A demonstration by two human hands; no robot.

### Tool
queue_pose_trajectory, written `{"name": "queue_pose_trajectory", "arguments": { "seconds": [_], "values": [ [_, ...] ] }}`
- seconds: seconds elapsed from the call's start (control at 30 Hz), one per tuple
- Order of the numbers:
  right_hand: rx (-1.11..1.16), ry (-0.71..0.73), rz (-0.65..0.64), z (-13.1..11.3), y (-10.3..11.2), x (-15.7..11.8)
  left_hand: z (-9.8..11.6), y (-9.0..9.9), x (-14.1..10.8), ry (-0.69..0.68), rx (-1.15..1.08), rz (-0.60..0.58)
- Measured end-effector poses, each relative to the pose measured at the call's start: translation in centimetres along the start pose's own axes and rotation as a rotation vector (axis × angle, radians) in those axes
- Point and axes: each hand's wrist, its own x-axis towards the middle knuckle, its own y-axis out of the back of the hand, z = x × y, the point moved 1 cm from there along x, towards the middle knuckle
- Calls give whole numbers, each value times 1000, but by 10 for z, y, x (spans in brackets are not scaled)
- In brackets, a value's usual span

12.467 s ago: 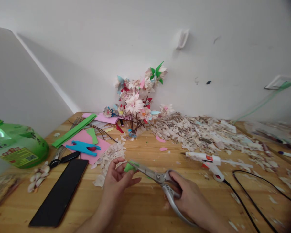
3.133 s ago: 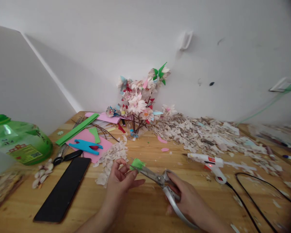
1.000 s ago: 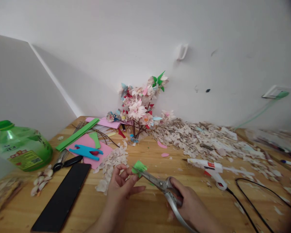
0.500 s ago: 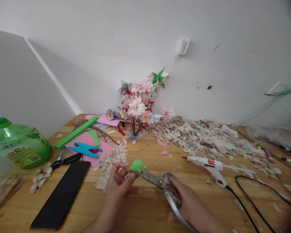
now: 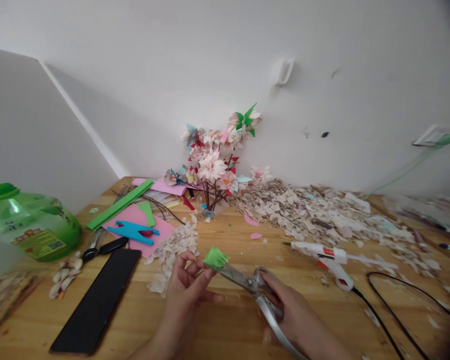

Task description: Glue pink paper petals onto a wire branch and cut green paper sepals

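Between the thumb and fingers of my left hand (image 5: 190,287) is a small piece of green paper (image 5: 215,257), its right edge cut into a fringe. My right hand (image 5: 294,312) grips a pair of metal scissors (image 5: 253,287) by the handles. The blades point left and their tips reach the underside of the green paper; I cannot tell how far apart they are. Just behind my left hand lies a heap of pale dried petals or flakes (image 5: 176,245).
A bunch of handmade flowers (image 5: 213,167) stands by the wall. At right are a white glue gun (image 5: 333,255), its black cable (image 5: 378,312) and a wide flake pile (image 5: 315,212). At left are a black phone (image 5: 97,302), a green bottle (image 5: 35,225), garlic cloves (image 5: 65,274) and pink paper (image 5: 165,230).
The whole view has shifted very slightly. Both hands hold nearly the same pose, with the scissor tips still at the green paper.
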Motion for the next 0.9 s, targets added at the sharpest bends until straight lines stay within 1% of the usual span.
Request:
{"name": "queue_pose_trajectory", "arguments": {
  "seconds": [0.13, 0.43, 0.57, 0.7, 0.9],
  "values": [
    [-10, -13, 0, 5, 0, 1, 0, 0, -1, 12, 2, 3],
    [-3, 3, 3, 6, 0, 1, 1, -2, -1, 21, -4, 17],
    [-23, -3, -6, 4, 0, 0, 0, -2, 0, 21, -9, 14],
    [-80, -17, 13, -1, 1, 1, 0, -1, 0, 17, -18, 3],
    [-49, -59, 2, -3, 0, 3, 0, 0, -1, 16, -26, -20]
  ]
}}
